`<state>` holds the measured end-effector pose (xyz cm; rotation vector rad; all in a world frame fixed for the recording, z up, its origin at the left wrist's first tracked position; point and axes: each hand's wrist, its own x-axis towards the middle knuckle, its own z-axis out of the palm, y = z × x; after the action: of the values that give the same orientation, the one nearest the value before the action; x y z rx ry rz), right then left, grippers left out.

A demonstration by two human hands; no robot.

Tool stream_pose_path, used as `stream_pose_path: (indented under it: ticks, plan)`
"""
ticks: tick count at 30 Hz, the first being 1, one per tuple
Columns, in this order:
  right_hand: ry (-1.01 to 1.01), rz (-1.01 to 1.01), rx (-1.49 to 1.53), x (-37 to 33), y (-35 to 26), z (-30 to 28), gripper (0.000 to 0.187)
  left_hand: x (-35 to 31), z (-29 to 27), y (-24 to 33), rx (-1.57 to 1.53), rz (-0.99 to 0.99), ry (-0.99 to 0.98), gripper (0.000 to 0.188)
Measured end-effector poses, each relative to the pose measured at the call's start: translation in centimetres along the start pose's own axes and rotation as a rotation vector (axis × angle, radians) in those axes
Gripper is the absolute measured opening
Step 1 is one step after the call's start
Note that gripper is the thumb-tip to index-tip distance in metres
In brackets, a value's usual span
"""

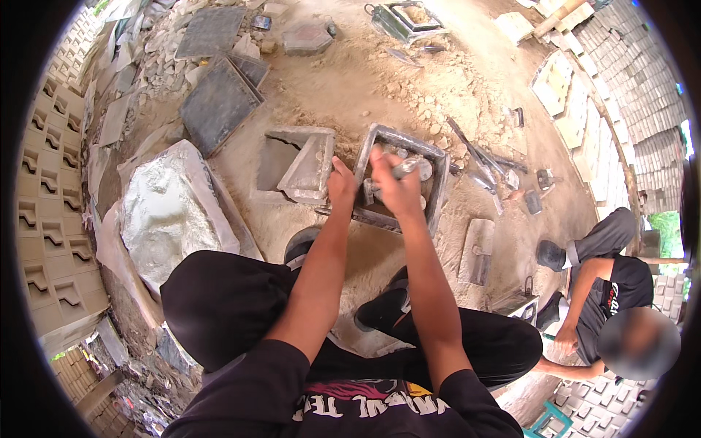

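A dark rectangular metal mould (pixel 439 191) lies on the ground in front of me, with pale rounded shapes inside. My left hand (pixel 341 184) is closed at its left side wall, and its fingers seem to grip that edge. Over the mould's inside, my right hand (pixel 398 188) is closed round a greyish tool (pixel 407 167), which motion blurs too much to name. Left of my left hand is a grey square cement frame (pixel 272 191) with a slanted inner piece. A thin dark bar (pixel 332 213) shows below my left hand.
White powder fills a lined trough (pixel 164 219) at left. Dark flat plates (pixel 219 102) and rubble lie beyond. A trowel-like float (pixel 478 252) and long metal tools (pixel 478 157) are at right. Another green mould (pixel 409 20) stands far off. A person (pixel 621 292) sits at right.
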<state>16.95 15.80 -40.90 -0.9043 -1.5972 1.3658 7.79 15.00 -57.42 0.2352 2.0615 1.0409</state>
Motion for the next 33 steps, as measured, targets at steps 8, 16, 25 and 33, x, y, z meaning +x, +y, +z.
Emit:
stream_pose_path:
  ticks: [8,16,25,33]
  plan:
    - [0.308,-0.142,0.180,-0.4,-2.1,1.4,0.048,-0.6,-0.1,0.1,-0.011,0.003,0.009,0.087]
    - [0.351,-0.194,0.209,-0.5,-5.1,1.5,0.048,-1.4,-0.4,0.7,-0.016,0.048,0.032,0.087]
    - [0.358,-0.194,0.300,-0.6,-5.8,0.9,0.045,-0.9,-0.5,0.6,-0.049,0.028,0.039,0.086]
    - [0.438,-0.110,0.323,0.8,-1.2,-0.1,0.039,-1.5,-0.8,0.9,0.009,0.005,0.020,0.084]
